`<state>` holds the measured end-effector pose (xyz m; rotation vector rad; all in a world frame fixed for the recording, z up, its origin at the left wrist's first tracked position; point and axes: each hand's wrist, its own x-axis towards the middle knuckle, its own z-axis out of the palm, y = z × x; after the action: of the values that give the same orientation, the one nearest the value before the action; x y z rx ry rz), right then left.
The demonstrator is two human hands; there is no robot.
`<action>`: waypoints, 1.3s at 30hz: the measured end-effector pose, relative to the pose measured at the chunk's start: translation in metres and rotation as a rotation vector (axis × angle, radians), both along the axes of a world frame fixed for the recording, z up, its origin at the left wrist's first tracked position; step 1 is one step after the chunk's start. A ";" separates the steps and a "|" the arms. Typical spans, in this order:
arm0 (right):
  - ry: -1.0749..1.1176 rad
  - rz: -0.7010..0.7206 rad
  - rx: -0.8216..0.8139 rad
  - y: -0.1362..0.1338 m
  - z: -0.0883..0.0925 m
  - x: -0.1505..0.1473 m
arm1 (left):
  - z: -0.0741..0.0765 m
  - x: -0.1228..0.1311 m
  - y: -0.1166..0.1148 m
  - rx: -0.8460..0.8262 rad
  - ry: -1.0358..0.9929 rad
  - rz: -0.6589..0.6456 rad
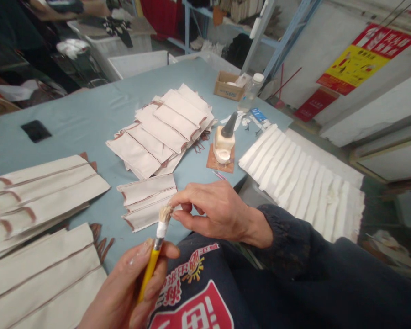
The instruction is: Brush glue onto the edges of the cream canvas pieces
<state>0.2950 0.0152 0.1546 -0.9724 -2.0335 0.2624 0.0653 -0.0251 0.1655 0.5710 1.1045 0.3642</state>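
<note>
My left hand is at the bottom of the view, closed around the yellow handle of a small brush that it holds upright. My right hand reaches in from the right in a dark sleeve. Its thumb and fingertips pinch the brush's pale bristles. Both hands hover over the near edge of the light blue table. Just behind the bristles lies a small stack of beige pieces with brown edges.
A larger fanned pile of beige pieces lies mid-table, with long beige panels at the left. A glue bottle with a dark nozzle stands on a brown square. White overlapping strips, a cardboard box, a clear bottle and a black square are also about.
</note>
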 end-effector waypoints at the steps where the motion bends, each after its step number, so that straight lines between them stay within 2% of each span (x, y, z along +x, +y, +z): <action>1: -0.020 -0.001 0.006 0.000 0.000 0.000 | -0.002 -0.001 0.000 -0.006 -0.007 -0.005; 7: -0.102 -0.024 0.072 0.001 0.000 0.000 | -0.015 -0.004 -0.001 0.008 -0.107 -0.017; 15: -0.249 -0.104 0.229 0.003 -0.003 -0.007 | -0.022 -0.004 -0.004 0.047 -0.088 -0.011; 17: -0.274 -0.163 0.242 0.006 -0.005 -0.005 | -0.023 -0.003 -0.004 0.058 -0.093 -0.016; 19: -0.274 -0.286 0.226 0.013 -0.008 0.003 | -0.024 -0.002 -0.004 0.068 -0.082 -0.023; 22: -0.131 -0.454 0.085 0.022 -0.010 0.023 | -0.023 -0.002 -0.005 0.145 0.021 -0.022; 23: -0.056 -0.440 0.021 0.022 -0.009 0.029 | -0.023 -0.002 -0.005 0.200 0.086 -0.013; 25: 0.048 -0.323 -0.075 0.017 -0.007 0.034 | -0.024 -0.002 -0.005 0.365 0.220 0.009; 29: 0.122 -0.113 -0.139 -0.001 -0.005 0.023 | -0.029 -0.007 0.000 0.705 0.395 -0.023; 34: 0.152 -0.009 -0.066 -0.007 -0.005 0.007 | -0.030 -0.013 0.005 0.920 0.539 -0.118; 39: 0.151 0.008 -0.071 -0.006 -0.003 0.006 | -0.027 -0.014 0.009 1.113 0.612 -0.146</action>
<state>0.3009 0.0094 0.1512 -0.9585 -1.9017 0.4022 0.0508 -0.0161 0.1380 1.8278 1.3726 0.7015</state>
